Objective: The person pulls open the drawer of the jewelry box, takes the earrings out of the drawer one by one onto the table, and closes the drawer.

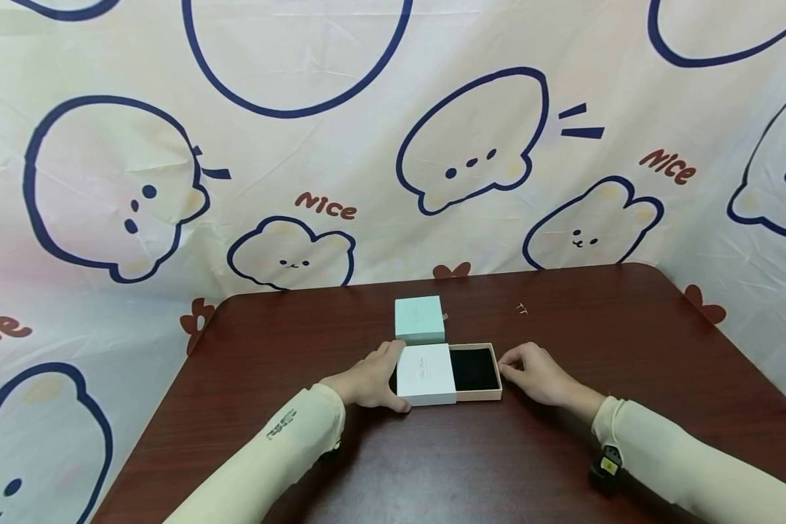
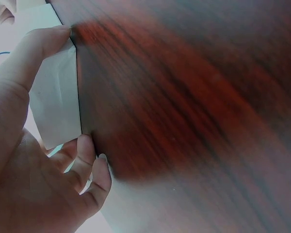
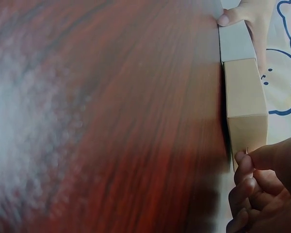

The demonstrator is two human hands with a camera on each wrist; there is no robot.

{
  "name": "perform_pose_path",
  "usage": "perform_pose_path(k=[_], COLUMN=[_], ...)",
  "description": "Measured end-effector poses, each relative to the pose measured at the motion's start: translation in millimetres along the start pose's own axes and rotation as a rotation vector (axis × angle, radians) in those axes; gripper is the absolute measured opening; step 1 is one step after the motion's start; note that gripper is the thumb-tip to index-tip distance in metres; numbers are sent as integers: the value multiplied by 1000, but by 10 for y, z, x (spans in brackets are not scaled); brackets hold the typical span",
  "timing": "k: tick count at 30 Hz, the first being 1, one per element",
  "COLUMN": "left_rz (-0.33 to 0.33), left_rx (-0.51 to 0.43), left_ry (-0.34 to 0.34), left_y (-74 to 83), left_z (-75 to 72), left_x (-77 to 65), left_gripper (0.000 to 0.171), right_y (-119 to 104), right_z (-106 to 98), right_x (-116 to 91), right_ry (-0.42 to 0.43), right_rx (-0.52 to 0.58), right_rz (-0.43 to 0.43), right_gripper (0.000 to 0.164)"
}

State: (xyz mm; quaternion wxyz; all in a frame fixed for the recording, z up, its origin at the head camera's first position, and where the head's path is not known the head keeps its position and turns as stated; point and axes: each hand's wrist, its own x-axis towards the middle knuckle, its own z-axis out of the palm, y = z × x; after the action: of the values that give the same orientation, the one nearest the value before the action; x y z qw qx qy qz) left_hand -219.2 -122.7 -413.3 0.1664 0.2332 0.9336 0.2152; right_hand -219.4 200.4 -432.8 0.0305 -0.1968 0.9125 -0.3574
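A white drawer-style gift box lies on the table, its white sleeve [image 1: 424, 372] to the left. From the sleeve's right side sticks out a beige drawer [image 1: 479, 395] with a black pad [image 1: 474, 368] inside. My left hand [image 1: 372, 380] grips the sleeve's left end, thumb at the near corner and fingers round the far side. At the drawer's right end, my right hand [image 1: 536, 374] pinches a small pull tab [image 3: 247, 150] between thumb and forefinger. The tab is mostly hidden by the fingertips.
Behind the white box stands a mint-green box [image 1: 419, 317] with a small tab on its right side. Two tiny gold-coloured pieces [image 1: 522, 308] lie farther right on the dark wooden table [image 1: 288, 327]. A cartoon-printed cloth [image 1: 380, 160] hangs behind the table and along its sides.
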Motion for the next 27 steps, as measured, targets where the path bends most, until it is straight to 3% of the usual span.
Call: perform_pose_path(k=[27], left_rz=[-2], left_rx=[4], left_ry=[1], left_y=[6], left_z=[3], left_x=[-8], left_gripper=[110], right_y=[-19], right_z=[23], right_x=[39], right_ry=[-11], right_rx=[4], right_rz=[-16], right_gripper=[15])
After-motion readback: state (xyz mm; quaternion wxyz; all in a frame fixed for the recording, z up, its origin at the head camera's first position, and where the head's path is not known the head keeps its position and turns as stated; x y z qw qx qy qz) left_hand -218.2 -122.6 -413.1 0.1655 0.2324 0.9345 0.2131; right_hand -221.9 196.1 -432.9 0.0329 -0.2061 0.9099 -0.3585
